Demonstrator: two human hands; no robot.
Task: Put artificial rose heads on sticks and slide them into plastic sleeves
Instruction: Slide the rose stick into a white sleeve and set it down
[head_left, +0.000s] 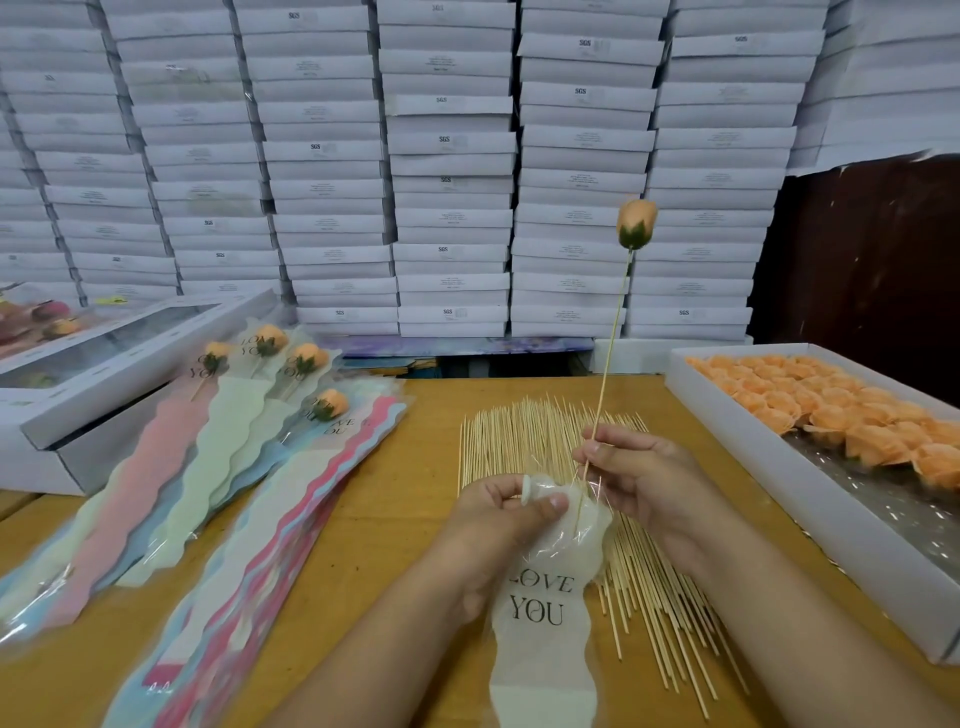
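Note:
My right hand (631, 467) pinches a thin wooden stick (613, 332) near its lower end. An orange rose head (637, 223) with green sepals sits on the stick's top, held upright in the air. My left hand (506, 512) grips the mouth of a clear plastic sleeve (543, 623) printed "LOVE YOU", which hangs toward me. The stick's bottom tip is inside the sleeve's opening. Loose sticks (524, 436) lie spread on the wooden table under my hands.
A white tray (841, 530) of orange rose heads (810, 400) lies at right. Finished sleeved roses (270, 364) and stacks of pastel sleeves (218, 499) lie at left beside a windowed gift box (104, 364). White boxes (447, 171) are stacked high behind the table.

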